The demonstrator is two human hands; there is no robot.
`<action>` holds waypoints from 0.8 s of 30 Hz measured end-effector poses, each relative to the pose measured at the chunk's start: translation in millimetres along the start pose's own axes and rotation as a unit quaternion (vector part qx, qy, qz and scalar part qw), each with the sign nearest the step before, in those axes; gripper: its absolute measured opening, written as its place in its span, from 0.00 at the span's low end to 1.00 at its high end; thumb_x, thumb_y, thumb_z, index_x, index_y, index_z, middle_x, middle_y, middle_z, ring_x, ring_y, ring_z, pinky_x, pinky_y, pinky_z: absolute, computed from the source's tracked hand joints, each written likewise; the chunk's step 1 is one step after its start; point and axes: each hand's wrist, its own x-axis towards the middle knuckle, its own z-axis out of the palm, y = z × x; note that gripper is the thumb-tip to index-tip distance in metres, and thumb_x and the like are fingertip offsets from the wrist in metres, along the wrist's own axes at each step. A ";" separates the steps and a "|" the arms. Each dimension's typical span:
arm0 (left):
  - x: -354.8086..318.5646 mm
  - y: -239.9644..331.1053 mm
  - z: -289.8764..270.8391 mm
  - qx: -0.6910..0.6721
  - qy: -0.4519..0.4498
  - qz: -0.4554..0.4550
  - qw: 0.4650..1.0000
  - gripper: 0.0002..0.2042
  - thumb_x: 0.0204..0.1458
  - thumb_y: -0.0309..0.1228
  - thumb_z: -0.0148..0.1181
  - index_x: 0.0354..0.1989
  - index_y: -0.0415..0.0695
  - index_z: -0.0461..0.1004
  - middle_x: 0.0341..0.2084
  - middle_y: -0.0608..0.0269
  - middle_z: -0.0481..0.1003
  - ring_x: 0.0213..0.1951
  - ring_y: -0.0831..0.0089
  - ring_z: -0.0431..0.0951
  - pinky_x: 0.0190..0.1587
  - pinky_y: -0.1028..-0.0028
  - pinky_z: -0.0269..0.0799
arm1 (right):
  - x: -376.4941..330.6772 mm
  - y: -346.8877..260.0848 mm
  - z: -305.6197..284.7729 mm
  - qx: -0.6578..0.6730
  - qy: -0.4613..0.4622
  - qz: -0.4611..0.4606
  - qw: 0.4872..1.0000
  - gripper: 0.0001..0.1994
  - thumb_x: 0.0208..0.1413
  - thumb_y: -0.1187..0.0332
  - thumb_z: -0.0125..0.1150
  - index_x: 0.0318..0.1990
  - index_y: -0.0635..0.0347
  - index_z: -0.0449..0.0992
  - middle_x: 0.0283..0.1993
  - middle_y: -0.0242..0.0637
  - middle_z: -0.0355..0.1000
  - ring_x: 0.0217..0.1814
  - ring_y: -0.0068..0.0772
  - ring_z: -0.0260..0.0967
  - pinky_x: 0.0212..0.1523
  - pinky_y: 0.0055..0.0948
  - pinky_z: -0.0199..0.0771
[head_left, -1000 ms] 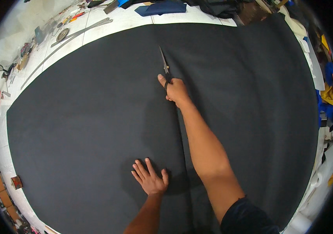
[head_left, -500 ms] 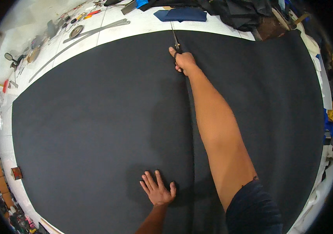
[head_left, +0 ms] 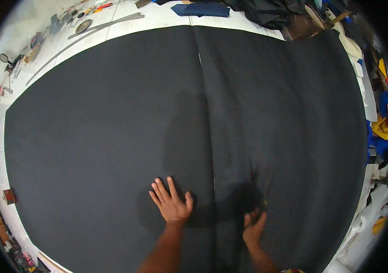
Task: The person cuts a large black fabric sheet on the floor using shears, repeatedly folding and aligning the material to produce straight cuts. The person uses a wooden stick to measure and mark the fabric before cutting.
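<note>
A large sheet of black material (head_left: pixel 89 136), looking like leatherette or cloth, covers most of the table. A long straight cut runs through it from the far edge toward me, with a thin pale gap showing in places. My left hand (head_left: pixel 172 204) lies flat on the sheet just left of the cut, fingers spread, holding nothing. To the right of the cut, near the lower edge, my right hand (head_left: pixel 254 226) is closed on the handles of scissors (head_left: pixel 264 200). Motion blurs the scissors, and their blades hardly show against the black.
Beyond the sheet is a white tabletop (head_left: pixel 125 32) with grey metal strips (head_left: pixel 112 22), a round dish (head_left: pixel 83 26) and small tools. A folded navy cloth (head_left: pixel 205 10) and heaped dark material (head_left: pixel 266 16) lie at the far side. A small reddish-brown box (head_left: pixel 9 196) sits at the left edge.
My right hand has come back from the far edge with the scissors, toward me and to the right. The cut's far end has parted slightly. My left hand stays flat; the whole view has shifted a little.
</note>
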 end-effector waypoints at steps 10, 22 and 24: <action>-1.3 -5.2 16.3 0.039 0.074 0.044 0.996 0.35 0.58 0.47 0.50 0.71 0.42 0.52 0.71 0.39 0.45 0.72 0.44 0.43 0.71 0.47 0.34 | -95.9 175.1 -36.8 -0.246 0.205 -0.201 0.926 0.32 0.46 0.64 0.71 0.57 0.69 0.64 0.59 0.56 0.65 0.64 0.60 0.58 0.64 0.53 0.55; -206.4 -54.5 -58.4 -0.051 -0.402 0.214 0.889 0.26 0.60 0.48 0.46 0.60 0.44 0.69 0.56 0.50 0.72 0.58 0.50 0.70 0.61 0.59 0.65 | -106.1 181.1 -53.6 -0.129 0.174 -0.187 0.958 0.36 0.54 0.51 0.65 0.60 0.69 0.60 0.64 0.49 0.62 0.71 0.51 0.52 0.68 0.50 0.48; -307.2 -48.6 -99.0 -0.072 -0.415 0.292 0.858 0.25 0.58 0.48 0.51 0.59 0.45 0.70 0.57 0.51 0.72 0.58 0.48 0.70 0.61 0.57 0.64 | -130.5 205.2 -101.0 -0.119 0.109 -0.154 0.975 0.33 0.54 0.50 0.65 0.58 0.66 0.63 0.60 0.50 0.65 0.66 0.52 0.58 0.65 0.49 0.54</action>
